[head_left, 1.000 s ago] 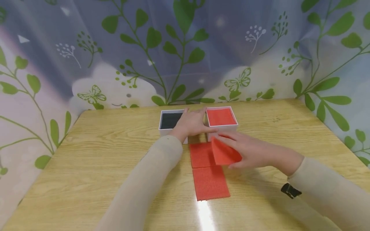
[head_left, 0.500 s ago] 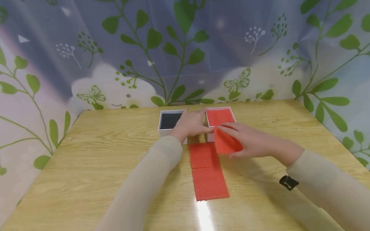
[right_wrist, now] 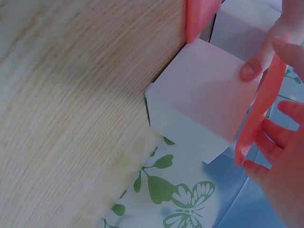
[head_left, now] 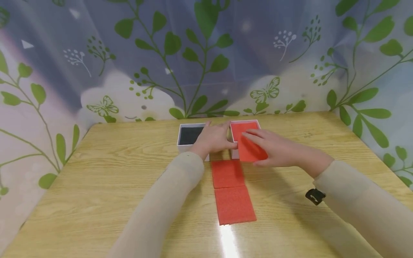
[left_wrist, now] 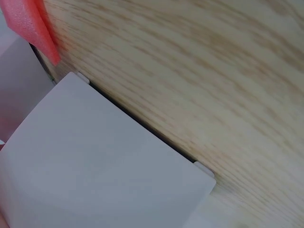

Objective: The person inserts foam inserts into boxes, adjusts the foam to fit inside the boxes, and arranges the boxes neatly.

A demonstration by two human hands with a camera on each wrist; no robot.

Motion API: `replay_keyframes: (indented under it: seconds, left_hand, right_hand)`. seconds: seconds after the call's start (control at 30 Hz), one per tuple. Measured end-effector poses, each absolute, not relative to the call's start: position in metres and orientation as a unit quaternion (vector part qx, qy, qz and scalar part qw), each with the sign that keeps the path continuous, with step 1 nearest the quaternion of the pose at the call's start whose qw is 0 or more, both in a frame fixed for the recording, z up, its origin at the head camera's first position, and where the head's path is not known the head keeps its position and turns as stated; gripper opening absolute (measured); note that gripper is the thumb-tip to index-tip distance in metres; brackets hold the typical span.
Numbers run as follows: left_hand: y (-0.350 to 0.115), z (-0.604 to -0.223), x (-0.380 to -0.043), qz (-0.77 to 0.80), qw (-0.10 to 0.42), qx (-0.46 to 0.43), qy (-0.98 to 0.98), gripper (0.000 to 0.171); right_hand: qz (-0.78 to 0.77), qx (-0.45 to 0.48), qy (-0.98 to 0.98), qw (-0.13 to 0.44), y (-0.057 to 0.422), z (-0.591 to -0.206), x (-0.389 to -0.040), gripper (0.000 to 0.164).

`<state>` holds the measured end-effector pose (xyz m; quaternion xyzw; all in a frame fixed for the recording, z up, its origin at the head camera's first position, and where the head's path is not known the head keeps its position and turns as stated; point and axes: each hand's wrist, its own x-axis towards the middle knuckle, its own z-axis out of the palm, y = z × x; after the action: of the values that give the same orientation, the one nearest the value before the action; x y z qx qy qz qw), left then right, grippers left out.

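Head view: high, facing forward-down over wood-grain table [head_left: 113, 186]; farthest. Wrist views: close, tilted; share white boxes [right_wrist: 199, 90], left wrist's left half, right wrist's upper right.

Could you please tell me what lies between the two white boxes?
The left hand, above a strip of tabletop, as the head view shows.

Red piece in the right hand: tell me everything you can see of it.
The red piece is flat, roughly square, plain red and soft-looking; cloth or paper, I can't tell. The right wrist view shows it nearly edge-on and gently bowed. The right hand grips it, raised off the table, by the open top of the white box that has red contents. Whether it touches that box is unclear.
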<state>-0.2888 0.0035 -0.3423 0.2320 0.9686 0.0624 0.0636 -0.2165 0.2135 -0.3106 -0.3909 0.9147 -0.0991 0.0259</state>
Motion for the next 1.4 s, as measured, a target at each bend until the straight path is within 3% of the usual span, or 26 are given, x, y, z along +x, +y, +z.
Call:
replay_keyframes:
  seconds: [0.47, 0.83, 1.4]
  left_hand:
    - [0.005, -0.344, -0.290, 0.060, 0.064, 0.232, 0.969, 0.092]
    - [0.004, -0.342, -0.289, 0.064, 0.062, 0.235, 0.968, 0.089]
    - [0.004, -0.342, -0.289, 0.051, 0.059, 0.232, 0.970, 0.101]
  right_hand:
    - [-0.088, -0.376, 0.920, 0.067, 0.209, -0.311, -0.224, 0.073]
    - [-0.099, -0.402, 0.909, 0.053, 0.205, -0.308, -0.226, 0.056]
    - [-0.097, -0.383, 0.917, 0.050, 0.203, -0.309, -0.230, 0.045]
